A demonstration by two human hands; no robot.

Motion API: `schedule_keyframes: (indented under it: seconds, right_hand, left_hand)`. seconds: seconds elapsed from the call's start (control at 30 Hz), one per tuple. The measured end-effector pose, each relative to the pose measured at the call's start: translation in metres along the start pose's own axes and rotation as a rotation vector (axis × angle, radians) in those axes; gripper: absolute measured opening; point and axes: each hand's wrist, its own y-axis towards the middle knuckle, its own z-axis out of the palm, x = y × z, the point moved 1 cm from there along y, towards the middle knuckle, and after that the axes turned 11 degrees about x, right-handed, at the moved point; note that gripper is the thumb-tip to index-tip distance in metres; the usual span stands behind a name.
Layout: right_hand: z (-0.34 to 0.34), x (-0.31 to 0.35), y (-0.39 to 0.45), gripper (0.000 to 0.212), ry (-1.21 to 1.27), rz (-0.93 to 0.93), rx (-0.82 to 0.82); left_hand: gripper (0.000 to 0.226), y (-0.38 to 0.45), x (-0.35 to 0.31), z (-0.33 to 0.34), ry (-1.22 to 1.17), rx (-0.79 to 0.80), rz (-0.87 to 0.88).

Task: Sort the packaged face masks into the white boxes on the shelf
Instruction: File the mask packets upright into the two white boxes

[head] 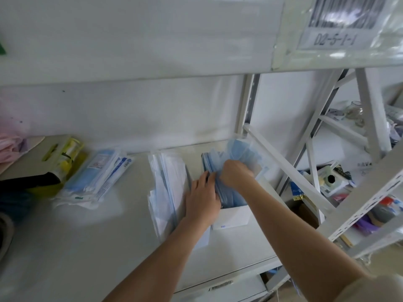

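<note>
Two white boxes stand side by side on the grey shelf (87, 247), right of centre. The right box (232, 216) holds blue packaged face masks (237, 153) standing on edge; its far end is hidden behind the masks and the hands. The left box (202, 238) is mostly covered by the left forearm, so only part of its near wall shows; white-and-blue packets (168, 184) stand in it, though their lower ends cannot be made out. The right hand (234, 173) is curled over the tops of the blue masks and grips a bunch of them; its fingertips are hidden inside the packets. The left hand (201, 199) lies with fingers fairly straight between the two boxes, fingertips touching the blue masks; the thumb is not clearly visible. Farther left on the shelf lies a loose pile of blue-and-white mask packs (98, 177), with a yellow package (67, 158) just beside it. Pink items (9, 147) are cut off at the left edge. A barcode label (340, 20) on the upper shelf reads D2-5-1-1, its top cropped.
</note>
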Motion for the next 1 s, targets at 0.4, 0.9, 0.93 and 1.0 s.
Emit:
schedule_keyframes:
  seconds: [0.4,0.9,0.93,1.0]
  right_hand:
    - [0.021,0.001,0.008,0.027,0.011,0.02,-0.076]
    - [-0.004,-0.007,0.006,0.022,0.094,-0.04,-0.283]
    - [-0.009,-0.008,0.009,0.022,0.098,-0.03,-0.224]
    - [-0.011,-0.004,0.011,0.022,0.091,-0.044,-0.098]
  left_hand:
    - [0.056,0.002,0.001,0.004,0.009,-0.023,-0.009]
    - [0.056,0.0,0.002,0.001,0.015,-0.035,0.004]
    - [0.056,0.0,0.001,0.001,0.01,-0.03,0.004]
    - [0.055,-0.001,0.001,0.001,0.009,-0.022,0.009]
